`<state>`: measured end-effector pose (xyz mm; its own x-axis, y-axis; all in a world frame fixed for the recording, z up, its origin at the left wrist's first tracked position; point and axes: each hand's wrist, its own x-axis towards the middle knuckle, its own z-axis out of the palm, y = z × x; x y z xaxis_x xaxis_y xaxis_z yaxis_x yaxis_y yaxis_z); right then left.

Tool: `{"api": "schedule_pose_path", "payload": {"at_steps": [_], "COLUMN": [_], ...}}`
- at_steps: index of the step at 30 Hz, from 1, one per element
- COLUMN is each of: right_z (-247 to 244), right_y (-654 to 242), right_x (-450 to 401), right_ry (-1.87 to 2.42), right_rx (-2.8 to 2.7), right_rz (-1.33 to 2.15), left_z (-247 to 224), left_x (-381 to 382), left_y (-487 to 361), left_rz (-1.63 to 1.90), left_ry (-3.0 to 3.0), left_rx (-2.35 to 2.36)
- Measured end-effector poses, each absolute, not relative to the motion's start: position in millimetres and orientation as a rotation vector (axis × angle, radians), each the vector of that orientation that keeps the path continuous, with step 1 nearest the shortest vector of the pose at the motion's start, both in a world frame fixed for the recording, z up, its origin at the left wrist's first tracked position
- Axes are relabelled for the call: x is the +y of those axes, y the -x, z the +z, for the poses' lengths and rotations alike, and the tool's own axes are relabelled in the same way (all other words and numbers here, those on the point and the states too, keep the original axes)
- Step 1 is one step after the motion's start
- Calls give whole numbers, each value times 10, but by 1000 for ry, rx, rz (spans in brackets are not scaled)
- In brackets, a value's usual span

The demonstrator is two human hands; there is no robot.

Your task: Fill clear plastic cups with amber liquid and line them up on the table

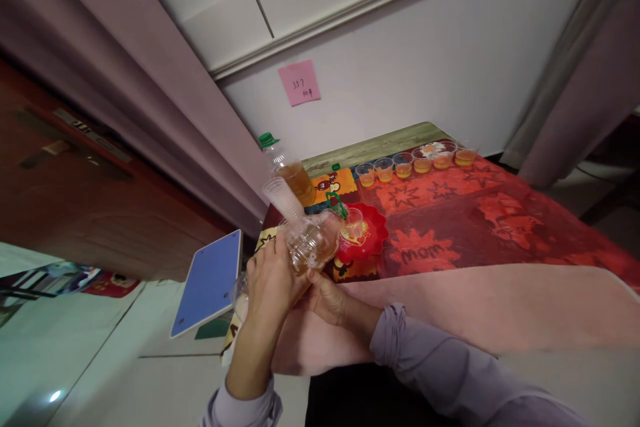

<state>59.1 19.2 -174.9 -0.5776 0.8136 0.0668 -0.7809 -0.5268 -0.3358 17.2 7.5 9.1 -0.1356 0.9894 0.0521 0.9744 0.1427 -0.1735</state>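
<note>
A large clear bottle (311, 245) of amber liquid is tilted, its mouth toward a small plastic cup (354, 221) on a red scalloped plate (373, 232). My left hand (271, 275) wraps round the bottle from the left. My right hand (327, 297) holds its lower side, fingers partly hidden beneath. A green ring (336, 204) shows by the bottle's neck. Behind it stand a leaning stack of clear cups (283, 197) and a second bottle (295, 180) with a green cap (268, 140).
Several cups of yellow liquid (423, 163) line the table's back edge. A loose green cap (336, 166) lies near them. The table (465, 280) has a red and pink cover. A blue stool (209, 282) stands at its left, and a wall (390, 80) rises behind.
</note>
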Motion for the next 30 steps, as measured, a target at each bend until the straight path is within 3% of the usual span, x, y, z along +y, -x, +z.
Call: {"api": "schedule_pose_path", "payload": {"at_steps": [30], "right_z": [-1710], "right_y": [-646], "right_x": [183], "right_ry": [147], "right_rx": [-429], "right_rz": [2182], "left_z": [91], "left_x": [62], "left_y": [-155], "left_rz": [101], "left_ry": [1983], "left_rx": [-2232]}}
